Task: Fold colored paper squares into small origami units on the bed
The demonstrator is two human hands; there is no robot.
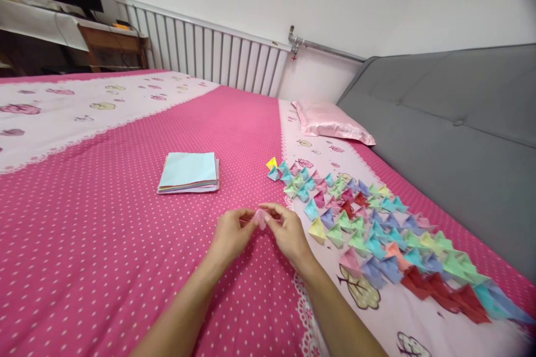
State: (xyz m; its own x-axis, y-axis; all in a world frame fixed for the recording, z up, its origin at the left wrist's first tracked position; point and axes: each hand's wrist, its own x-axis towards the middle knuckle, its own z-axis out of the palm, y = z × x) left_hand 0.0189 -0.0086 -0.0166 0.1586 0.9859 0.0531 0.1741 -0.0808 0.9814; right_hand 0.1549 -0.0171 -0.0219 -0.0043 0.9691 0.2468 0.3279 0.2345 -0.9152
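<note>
**Small, folded pink paper (261,217) in the works, dozens of pieces standing folded**

The pink paper is pinched between the fingertips of the left hand (233,232) and the right hand (290,230), one at each side, just above the bed's deep-pink, white-dotted cover (104,228). It is already creased to a small peak; whether its folding is complete, I cannot tell.

To the right of the hands, many small, boat-like folded paper shapes in mixed colours (377,247) stand in rough rows and look finished. Beyond and left of the hands lies a stack of flat, square coloured paper sheets, pale blue on top (188,170), apparently unfolded.
</note>
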